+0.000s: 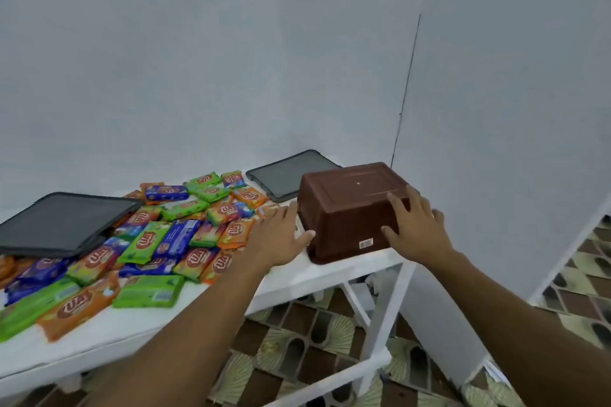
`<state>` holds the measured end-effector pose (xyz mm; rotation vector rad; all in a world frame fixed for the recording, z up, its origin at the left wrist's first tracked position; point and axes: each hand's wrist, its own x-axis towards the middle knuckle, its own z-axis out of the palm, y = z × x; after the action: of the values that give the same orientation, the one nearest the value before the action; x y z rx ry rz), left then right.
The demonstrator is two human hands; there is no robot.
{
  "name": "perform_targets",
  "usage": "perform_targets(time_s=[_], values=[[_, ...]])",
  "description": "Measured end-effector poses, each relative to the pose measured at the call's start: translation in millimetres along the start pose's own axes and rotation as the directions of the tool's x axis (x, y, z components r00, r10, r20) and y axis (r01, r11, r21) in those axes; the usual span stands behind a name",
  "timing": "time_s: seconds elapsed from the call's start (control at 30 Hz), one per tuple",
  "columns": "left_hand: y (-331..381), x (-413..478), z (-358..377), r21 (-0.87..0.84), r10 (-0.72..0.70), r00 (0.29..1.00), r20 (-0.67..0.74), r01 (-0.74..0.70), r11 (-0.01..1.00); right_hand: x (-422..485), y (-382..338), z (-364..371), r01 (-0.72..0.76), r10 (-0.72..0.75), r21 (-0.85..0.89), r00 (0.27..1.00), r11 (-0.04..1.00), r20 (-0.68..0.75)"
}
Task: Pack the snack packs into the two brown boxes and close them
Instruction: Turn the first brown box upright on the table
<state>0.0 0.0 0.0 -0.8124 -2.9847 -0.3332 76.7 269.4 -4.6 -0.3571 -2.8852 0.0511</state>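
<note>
Brown box (347,208), one, upside down; left hand (281,238), right hand (416,225) press it flat-fingered; two lids (59,225).

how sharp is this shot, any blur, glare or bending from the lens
Head view: soft throughout, the left hand and the nearest snack packs blurred. Head view: the wide-angle lens bows the wall seam and the table edge. Head view: flat, even light, no glare or hard shadows.

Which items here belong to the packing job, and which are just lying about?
Job: upside-down brown box, left hand and right hand on it; snack packs; near dark lid and far dark lid, likely the boxes'.
Not job: white table, patterned floor.
</note>
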Motion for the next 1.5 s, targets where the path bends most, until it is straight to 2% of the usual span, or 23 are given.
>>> perform_targets(time_s=[0.13,0.27,0.37,0.47,0.5,0.6,0.63,0.67,0.7,0.83,0.9,0.97,1.03,1.13,1.23,1.33,1.4,1.5], values=[[8.7,25.5,21.2,-0.215,-0.035,0.999,0.021,0.039,0.976,15.3,26.7,18.4,-0.163,0.160,0.104,0.986,0.981,0.039],[21.8,34.7,51.9,-0.388,-0.144,0.989,-0.032,0.120,0.914,35.1,44.5,33.6,-0.207,0.190,0.343,0.978,0.916,0.083],[30.1,35.9,59.3,-0.594,-0.271,0.958,-0.093,0.165,0.787,47.9,51.1,30.6,-0.223,0.258,0.476,0.966,0.851,-0.009],[39.3,47.1,46.0,-0.773,-0.422,0.883,-0.203,0.120,0.622,70.8,64.1,12.7,-0.090,0.250,0.620,0.952,0.779,-0.175],[39.4,50.5,36.3,-0.820,-0.452,0.859,-0.242,0.067,0.568,78.0,66.5,1.7,-0.030,0.242,0.706,0.949,0.708,-0.203],[31.7,59.1,8.7,-0.879,-0.493,0.791,-0.362,-0.114,0.464,102.0,71.6,-34.2,0.100,0.163,0.937,0.973,0.334,-0.162],[28.9,62.1,2.0,-0.881,-0.494,0.780,-0.384,-0.149,0.449,111.5,73.6,-42.2,0.109,0.141,0.962,0.979,0.252,-0.148],[28.5,65.5,-3.1,-0.877,-0.497,0.770,-0.401,-0.167,0.450,122.2,75.5,-47.3,0.111,0.123,0.967,0.982,0.229,-0.142],[29.1,68.5,-4.8,-0.865,-0.501,0.760,-0.414,-0.157,0.476,131.1,75.9,-48.6,0.102,0.116,0.960,0.984,0.260,-0.136],[37.9,80.8,-0.4,-0.674,-0.484,0.706,-0.517,0.013,0.739,163.5,73.3,-27.5,0.057,0.125,0.828,0.980,0.558,-0.152],[38.6,84.9,0.1,-0.613,-0.481,0.699,-0.530,0.076,0.786,174.3,69.1,-15.8,0.008,0.128,0.798,0.986,0.603,-0.107],[35.3,91.4,-3.9,-0.597,-0.515,0.689,-0.509,0.148,0.788,183.5,65.2,-6.8,-0.046,0.111,0.767,0.993,0.640,-0.033],[27.7,98.8,-6.0,-0.617,-0.577,0.702,-0.417,0.247,0.747,191.8,62.6,2.0,-0.072,0.067,0.737,0.997,0.672,0.037],[17.3,105.1,1.9,-0.655,-0.605,0.760,-0.238,0.335,0.678,199.6,59.2,12.1,-0.099,0.018,0.732,0.993,0.674,0.118],[8.7,105.8,13.1,-0.645,-0.561,0.815,-0.144,0.353,0.678,203.5,51.2,20.8,-0.071,-0.060,0.664,0.983,0.744,0.173],[7.6,102.1,8.6,-0.676,-0.527,0.840,-0.132,0.312,0.668,205.0,45.0,26.8,0.027,-0.115,0.489,0.982,0.872,0.151],[3.3,95.9,1.2,-0.623,-0.505,0.849,-0.158,0.311,0.718,203.4,38.6,26.0,0.122,-0.160,0.349,0.983,0.929,0.084],[-19.5,77.9,-4.7,-0.514,-0.504,0.840,-0.200,0.348,0.784,197.4,19.6,21.4,0.293,-0.297,0.303,0.954,0.907,-0.033]])
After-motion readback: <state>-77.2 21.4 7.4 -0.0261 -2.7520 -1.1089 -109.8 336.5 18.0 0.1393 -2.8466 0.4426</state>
